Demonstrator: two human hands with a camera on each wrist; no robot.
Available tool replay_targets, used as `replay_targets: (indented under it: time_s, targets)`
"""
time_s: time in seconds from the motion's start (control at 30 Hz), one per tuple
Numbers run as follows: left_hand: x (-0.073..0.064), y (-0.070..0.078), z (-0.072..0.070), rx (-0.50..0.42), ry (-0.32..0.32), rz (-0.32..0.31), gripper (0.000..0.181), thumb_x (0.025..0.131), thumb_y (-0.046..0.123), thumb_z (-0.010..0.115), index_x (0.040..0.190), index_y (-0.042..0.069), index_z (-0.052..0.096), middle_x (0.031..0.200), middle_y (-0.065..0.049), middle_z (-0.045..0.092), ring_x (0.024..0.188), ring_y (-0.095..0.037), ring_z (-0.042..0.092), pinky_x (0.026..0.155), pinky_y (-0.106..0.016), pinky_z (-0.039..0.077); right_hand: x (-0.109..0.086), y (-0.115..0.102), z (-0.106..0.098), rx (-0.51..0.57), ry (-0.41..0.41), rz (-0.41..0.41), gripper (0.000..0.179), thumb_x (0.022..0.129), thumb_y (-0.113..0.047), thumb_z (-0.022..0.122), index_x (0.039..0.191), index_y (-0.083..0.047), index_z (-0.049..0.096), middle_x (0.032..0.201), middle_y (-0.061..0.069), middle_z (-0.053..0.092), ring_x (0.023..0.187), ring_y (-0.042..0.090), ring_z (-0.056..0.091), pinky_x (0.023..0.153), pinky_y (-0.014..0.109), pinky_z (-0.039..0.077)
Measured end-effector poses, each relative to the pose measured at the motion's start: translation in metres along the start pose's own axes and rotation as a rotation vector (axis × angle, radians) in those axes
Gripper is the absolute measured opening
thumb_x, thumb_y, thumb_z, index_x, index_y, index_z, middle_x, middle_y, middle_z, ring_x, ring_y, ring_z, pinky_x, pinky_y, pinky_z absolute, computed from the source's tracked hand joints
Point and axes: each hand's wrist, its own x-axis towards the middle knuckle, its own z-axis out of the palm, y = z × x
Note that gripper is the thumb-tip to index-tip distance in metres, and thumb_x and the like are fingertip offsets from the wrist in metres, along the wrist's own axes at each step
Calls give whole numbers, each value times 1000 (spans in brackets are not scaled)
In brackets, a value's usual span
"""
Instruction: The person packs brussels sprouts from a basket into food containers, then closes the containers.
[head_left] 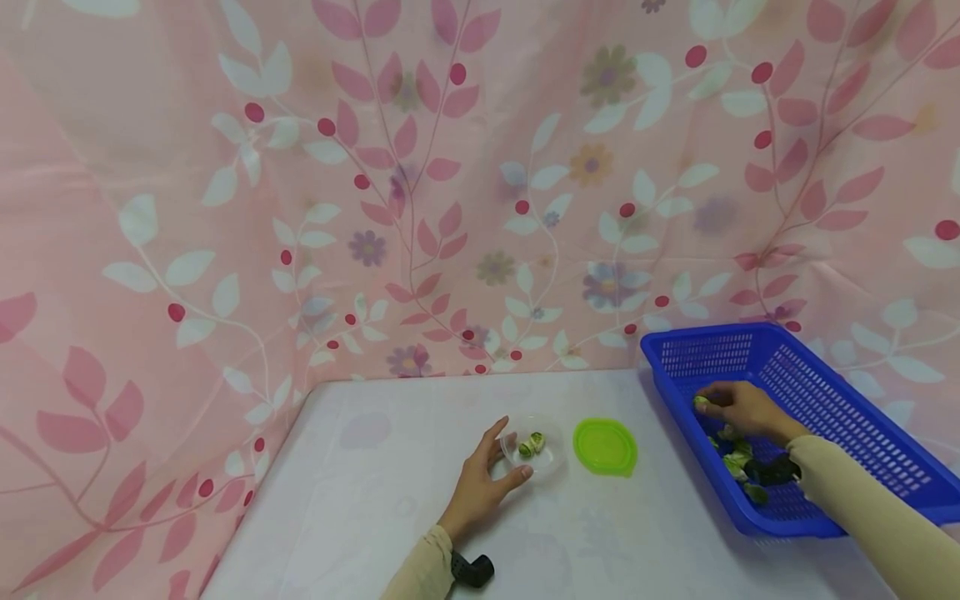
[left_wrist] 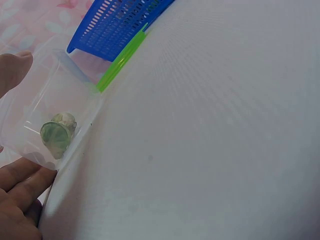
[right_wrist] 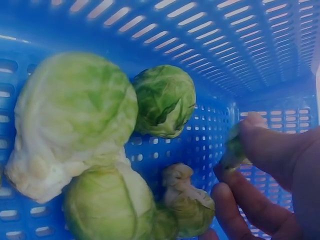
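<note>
My left hand [head_left: 480,483] holds a clear plastic tub [head_left: 553,460] on the table, thumb on its near side and fingers on the far side. Two Brussels sprouts [head_left: 532,445] lie inside the tub; the left wrist view shows these sprouts [left_wrist: 57,136] through its wall. Over in the blue basket [head_left: 806,400], my right hand [head_left: 750,410] pinches a small Brussels sprout [right_wrist: 232,146] between thumb and fingers, partly hidden by them. Several more sprouts [right_wrist: 80,110] lie on the basket floor beside that hand, along its left side.
A bright green lid [head_left: 605,447] lies flat on the white table [head_left: 360,500] between tub and basket. Behind the table hangs a pink floral cloth [head_left: 487,208]. Black wrist devices [head_left: 472,571] are worn on both arms. The basket's raised walls surround the right hand.
</note>
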Motion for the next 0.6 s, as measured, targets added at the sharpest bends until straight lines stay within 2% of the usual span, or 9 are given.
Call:
replay_targets:
  time_s: [0.17, 0.3, 0.47, 0.6]
  targets:
    - [2, -3, 0, -5, 2, 8, 88, 97, 37, 80, 168, 22, 30, 157, -9, 58, 145, -26, 56, 122, -57, 38, 0, -3, 0, 6, 26, -21, 37, 109, -24, 63, 133, 4, 65, 127, 36, 68, 113, 51, 68, 83, 55, 62]
    - [2, -2, 0, -10, 1, 12, 89, 97, 38, 80, 168, 23, 30, 157, -9, 58, 145, -26, 57, 122, -58, 38, 1, -6, 0, 18, 65, -21, 43, 107, -28, 67, 135, 4, 65, 128, 34, 69, 114, 49, 68, 85, 54, 62]
    - [1, 0, 0, -12, -2, 9, 89, 96, 39, 80, 168, 23, 30, 157, -9, 58, 144, -26, 57, 122, -59, 38, 2, -15, -1, 54, 131, -32, 54, 101, -35, 75, 138, 3, 66, 129, 27, 71, 116, 44, 68, 86, 44, 62]
    - [0, 0, 0, -12, 1, 9, 89, 96, 39, 80, 168, 23, 30, 157, -9, 58, 144, -26, 58, 121, -60, 38, 1, -23, -2, 82, 157, -36, 58, 97, -41, 79, 138, -2, 69, 134, 25, 70, 122, 45, 66, 91, 50, 61]
